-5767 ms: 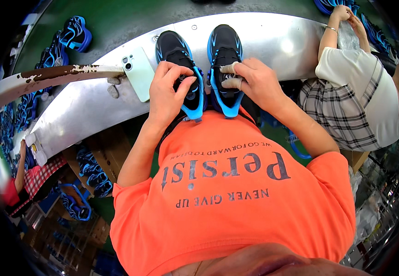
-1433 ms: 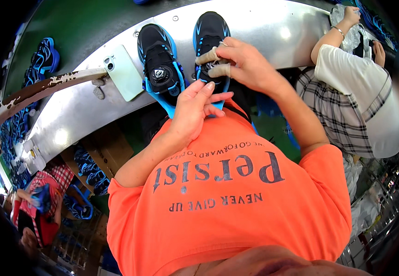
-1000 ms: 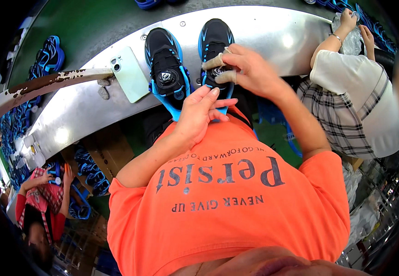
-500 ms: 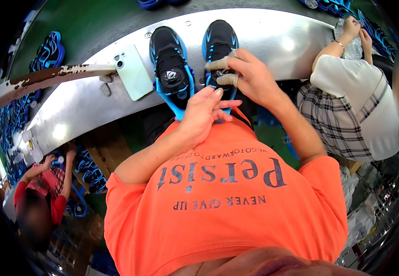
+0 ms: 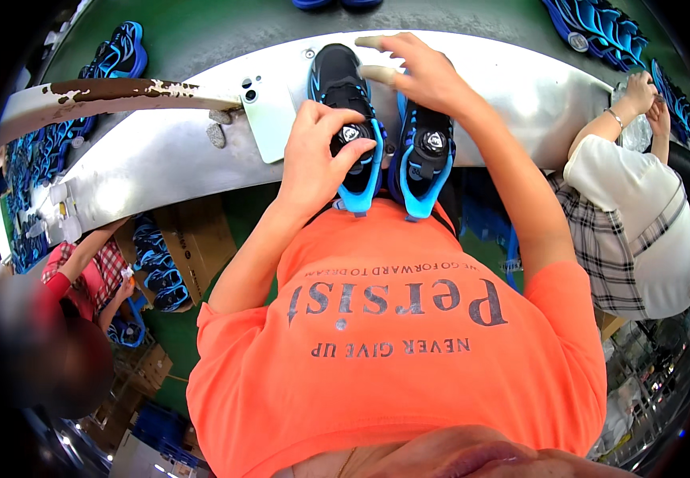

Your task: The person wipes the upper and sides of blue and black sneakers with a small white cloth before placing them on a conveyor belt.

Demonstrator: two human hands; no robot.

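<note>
Two black shoes with blue soles stand side by side on a curved metal table (image 5: 162, 151) in front of me. My left hand (image 5: 317, 155) grips the left shoe (image 5: 343, 95) over its round dial, fingers wrapped around the middle. My right hand (image 5: 416, 72) hovers over the toe of the right shoe (image 5: 424, 159), fingers spread; two fingertips are wrapped in tape. Whether it touches the shoe is unclear.
A pale green phone (image 5: 269, 119) lies on the table left of the shoes, beside a rusty bar (image 5: 114, 92). A person in a white top (image 5: 647, 215) works at the right. Another person in a red checked shirt (image 5: 74, 271) is lower left. Blue shoes (image 5: 122, 56) lie on the green belt.
My left hand has moved from the right shoe's heel onto the left shoe and gripped it. My right hand has let go of the right shoe and lifted toward its toe.
</note>
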